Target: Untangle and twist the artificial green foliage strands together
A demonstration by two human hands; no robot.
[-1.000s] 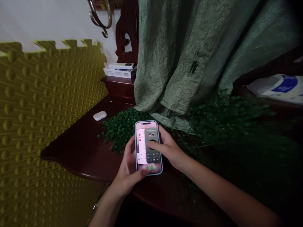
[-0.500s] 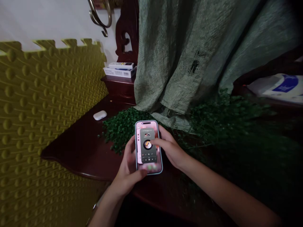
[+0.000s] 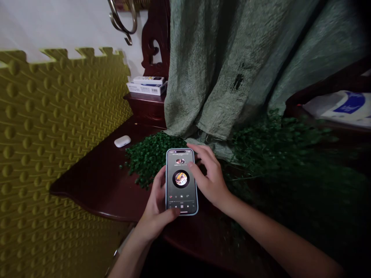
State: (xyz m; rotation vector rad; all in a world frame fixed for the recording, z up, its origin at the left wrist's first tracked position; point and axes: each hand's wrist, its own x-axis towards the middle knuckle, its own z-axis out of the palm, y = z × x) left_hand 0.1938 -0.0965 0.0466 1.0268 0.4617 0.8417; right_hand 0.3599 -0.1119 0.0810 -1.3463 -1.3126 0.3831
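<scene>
A smartphone (image 3: pixel 182 189) in a light blue case is held upright over the dark wooden tabletop, its screen showing a music player with a round record cover and a pause button. Around its lower left side my left hand (image 3: pixel 158 210) is closed, the thumb lying across the bottom of the screen. My right hand (image 3: pixel 210 175) is at the phone's upper right edge, fingers apart, with the thumb tip over the screen's side; whether it touches the glass I cannot tell. Green leafy stems (image 3: pixel 149 152) lie just behind the phone.
A white earphone case (image 3: pixel 122 141) rests on the dark red wooden table (image 3: pixel 95 189). Farther back, a white remote control (image 3: pixel 148 80) lies on a flat box (image 3: pixel 147 88). A grey-green woven sack (image 3: pixel 197 69) hangs behind, and a yellow foam mat (image 3: pixel 58 127) lines the left.
The player window has grown from a smaller card over a pink screen to fill the display. My right thumb has drawn back toward the phone's right edge, and its fingers have spread.
</scene>
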